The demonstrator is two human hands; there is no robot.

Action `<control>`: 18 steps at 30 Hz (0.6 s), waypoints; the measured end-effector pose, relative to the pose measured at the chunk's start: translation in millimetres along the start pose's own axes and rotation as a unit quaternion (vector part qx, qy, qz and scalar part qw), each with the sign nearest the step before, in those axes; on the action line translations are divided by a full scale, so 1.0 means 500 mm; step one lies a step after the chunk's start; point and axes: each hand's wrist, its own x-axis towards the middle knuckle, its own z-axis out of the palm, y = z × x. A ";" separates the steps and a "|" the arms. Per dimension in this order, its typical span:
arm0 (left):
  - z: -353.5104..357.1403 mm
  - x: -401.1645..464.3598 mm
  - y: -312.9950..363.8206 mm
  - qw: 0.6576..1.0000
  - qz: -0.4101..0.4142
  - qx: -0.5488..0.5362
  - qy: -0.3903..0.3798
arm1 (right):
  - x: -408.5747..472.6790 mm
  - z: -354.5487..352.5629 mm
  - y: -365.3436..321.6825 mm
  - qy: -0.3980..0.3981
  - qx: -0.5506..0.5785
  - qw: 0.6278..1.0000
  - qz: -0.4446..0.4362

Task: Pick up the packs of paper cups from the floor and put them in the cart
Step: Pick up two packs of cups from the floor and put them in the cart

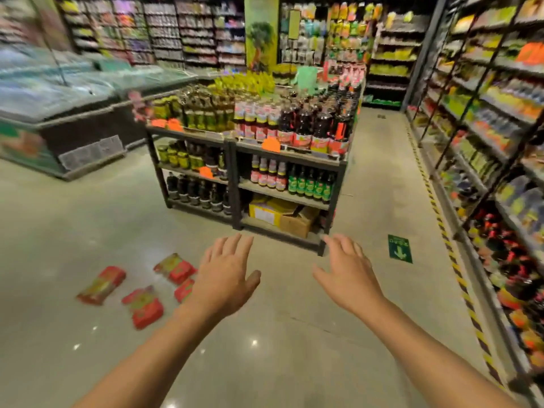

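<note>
Several red packs of paper cups lie scattered on the shiny floor at the lower left: one long pack [101, 285] farthest left, another [144, 306] nearer me, a third [175, 267] farther back. A fourth pack [185, 290] is partly hidden behind my left hand. My left hand [225, 275] is stretched forward with fingers spread and holds nothing, just right of the packs. My right hand [347, 273] is also stretched out, open and holding nothing. No cart is in view.
A dark low shelf rack [232, 184] full of bottles and jars stands right ahead. A chest freezer [59, 119] is at the left. Tall stocked shelves [485, 142] line the right, behind a yellow-black floor stripe [459, 278]. A green arrow sticker [399, 248] marks the floor.
</note>
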 end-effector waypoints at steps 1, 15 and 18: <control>-0.001 0.009 -0.047 1.000 -0.027 0.001 0.003 | 0.040 0.023 -0.037 -0.009 0.001 1.000 -0.020; 0.032 0.197 -0.546 0.938 -0.344 0.023 0.031 | 0.575 0.371 -0.446 -0.164 0.034 0.962 -0.218; 0.041 0.237 -0.644 0.927 -0.374 0.015 0.027 | 0.655 0.445 -0.535 -0.189 0.034 0.949 -0.249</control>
